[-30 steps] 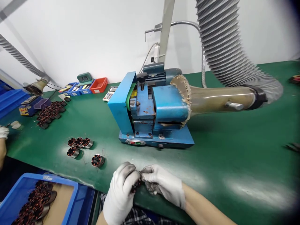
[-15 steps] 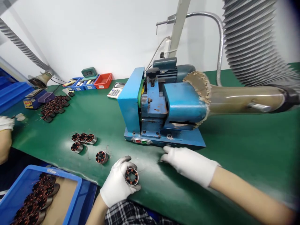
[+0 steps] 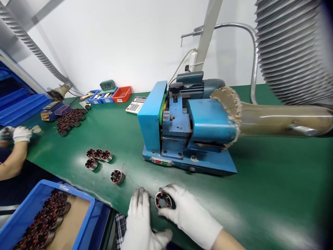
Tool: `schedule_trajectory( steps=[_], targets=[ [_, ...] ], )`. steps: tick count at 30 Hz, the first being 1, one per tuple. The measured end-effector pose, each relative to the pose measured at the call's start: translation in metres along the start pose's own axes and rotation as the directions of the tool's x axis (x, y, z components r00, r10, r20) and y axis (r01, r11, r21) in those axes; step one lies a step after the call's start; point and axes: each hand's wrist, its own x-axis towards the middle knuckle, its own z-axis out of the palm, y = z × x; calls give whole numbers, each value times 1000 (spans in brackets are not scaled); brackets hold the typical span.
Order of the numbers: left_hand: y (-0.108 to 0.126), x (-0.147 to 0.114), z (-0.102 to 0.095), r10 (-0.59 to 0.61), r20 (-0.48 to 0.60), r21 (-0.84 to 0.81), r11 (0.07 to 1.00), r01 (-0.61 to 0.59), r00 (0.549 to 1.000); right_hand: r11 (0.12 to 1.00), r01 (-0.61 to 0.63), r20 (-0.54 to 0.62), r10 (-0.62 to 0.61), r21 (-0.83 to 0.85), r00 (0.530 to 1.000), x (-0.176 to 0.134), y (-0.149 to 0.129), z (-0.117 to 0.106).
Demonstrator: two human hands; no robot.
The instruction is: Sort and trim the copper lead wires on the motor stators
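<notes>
Both of my hands wear white gloves with darkened fingertips. My right hand (image 3: 191,215) grips a motor stator (image 3: 155,203), a round metal ring with copper windings and a dark hollow centre, between thumb and fingers at the bench's front edge. Just left of it, my left hand (image 3: 142,218) has its fingers stretched forward and its thumb out to the side, with nothing visible in it. A thin loose wire runs near its fingertips. One more stator (image 3: 117,176) stands alone farther left, and beyond it a small group of stators (image 3: 91,164) sits together.
A blue belt-driven machine (image 3: 212,119) with red and green buttons stands behind my hands, joined to a duct pipe (image 3: 275,116). At lower left is a blue bin (image 3: 92,205) of stators. A calculator (image 3: 135,105), small trays and a co-worker's gloved hand (image 3: 22,134) are farther off.
The stator has passed from my left hand to my right, which came over from the machine's front edge. My left hand has let go and straightened its fingers. The view has shifted slightly.
</notes>
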Motion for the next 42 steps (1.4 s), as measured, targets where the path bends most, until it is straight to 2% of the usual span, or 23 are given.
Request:
schedule_trajectory(
  steps=[3,7,10,13,16,18,20,23,25,27,29,31,32,34,36,37,39,42],
  targets=[
    [-18,22,-15,99,43,44,994,-101,994,1000,28,45,-28,-11,999,2,1,-4],
    [-18,47,-23,226,144,-189,962,-198,963,1000,-2,97,-1,27,995,4,4,-6],
    [-8,46,-19,185,150,-298,945,-134,971,977,-96,74,84,192,994,4,8,1],
    [-1,38,-14,94,103,-307,950,-58,990,897,-178,134,134,405,982,5,10,1],
    [2,35,-13,67,99,-314,949,-33,993,770,-206,183,118,604,976,6,7,-15],
    [4,35,-13,60,108,-322,947,-22,992,727,-178,161,93,663,983,5,3,-31],
    [5,36,-14,46,116,-326,945,-6,992,753,-116,59,102,647,993,2,2,-44],
    [5,39,-16,54,111,-333,943,-14,992,879,-80,-103,145,470,984,-4,2,-48],
    [5,41,-17,104,113,-356,933,-58,988,939,-30,-77,60,343,995,-5,2,-39],
    [4,44,-18,158,118,-389,916,-101,980,947,67,-32,-59,313,998,-2,1,-26],
    [3,46,-18,167,109,-421,901,-107,980,911,113,-86,-86,397,993,5,0,-14],
    [3,48,-18,140,111,-452,889,-76,984,825,68,-138,12,560,990,12,0,-8],
    [3,49,-19,122,121,-472,880,-51,985,763,25,-127,75,646,989,14,1,-7],
    [4,50,-20,96,146,-522,853,-6,985,641,-76,-45,171,764,984,15,3,-11],
    [4,51,-21,77,155,-583,812,28,985,581,-185,72,212,793,975,11,7,-16],
    [4,51,-21,68,161,-610,791,45,985,586,-241,128,228,774,965,8,10,-18],
    [5,52,-21,36,188,-644,759,95,982,674,-300,187,238,675,953,0,15,-19],
    [6,52,-20,-30,254,-654,731,195,967,859,-228,159,173,459,972,-8,22,-14]
  ],
)
